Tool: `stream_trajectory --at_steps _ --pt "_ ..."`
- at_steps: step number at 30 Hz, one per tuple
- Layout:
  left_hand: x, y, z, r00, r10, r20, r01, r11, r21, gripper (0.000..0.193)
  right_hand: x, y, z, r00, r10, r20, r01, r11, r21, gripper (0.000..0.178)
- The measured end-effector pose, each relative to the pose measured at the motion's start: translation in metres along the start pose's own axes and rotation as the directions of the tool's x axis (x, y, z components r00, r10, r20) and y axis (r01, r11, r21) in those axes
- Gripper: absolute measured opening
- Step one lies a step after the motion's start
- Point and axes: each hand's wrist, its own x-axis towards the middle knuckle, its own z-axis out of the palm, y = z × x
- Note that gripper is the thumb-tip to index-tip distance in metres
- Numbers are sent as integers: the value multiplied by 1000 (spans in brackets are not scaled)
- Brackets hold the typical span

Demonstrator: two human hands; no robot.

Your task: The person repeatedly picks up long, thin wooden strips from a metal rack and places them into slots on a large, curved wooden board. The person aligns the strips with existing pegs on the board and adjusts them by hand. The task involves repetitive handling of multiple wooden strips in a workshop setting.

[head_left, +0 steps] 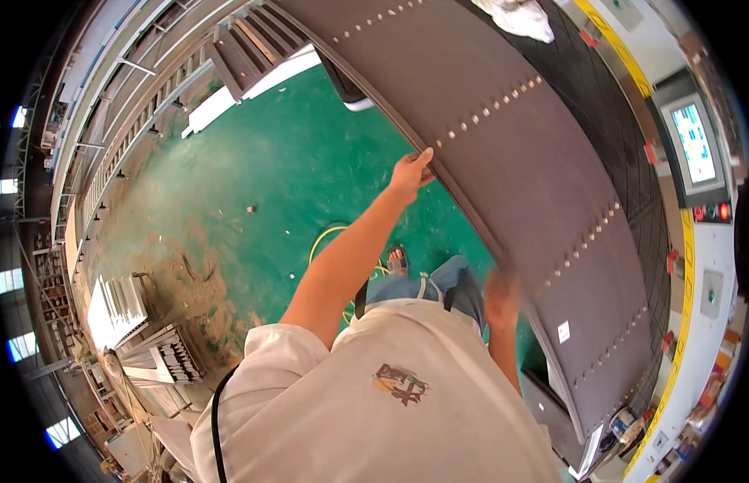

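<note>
A long dark brown panel [503, 161] stretches from the top of the view down the right side, crossed by several rows of small pale drilled holes. A small white label [563, 332] is stuck on its lower part. My left hand [412, 173] is closed on the panel's near edge, thumb on top and fingers partly hidden below. Farther down that same edge is my right hand [502, 299], smeared by motion. Its fingers cannot be made out, nor whether it touches the panel.
A machine with a lit screen [693, 143] and a yellow stripe runs along the right. White strips [117, 310] are stacked at left on the dusty green floor [310, 145]. A yellow hose [322, 237] lies by my foot. Roller conveyor rails [121, 173] curve along the far left.
</note>
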Motion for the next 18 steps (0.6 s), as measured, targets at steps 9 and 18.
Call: stream_trajectory --at_steps 9,18 --pt "27 60 -34 999 -46 8 45 994 105 54 32 32 185 943 330 39 -271 830 -487 31" --pt "81 177 -147 996 -66 -61 90 797 597 50 240 160 543 797 311 518 105 774 -625 34"
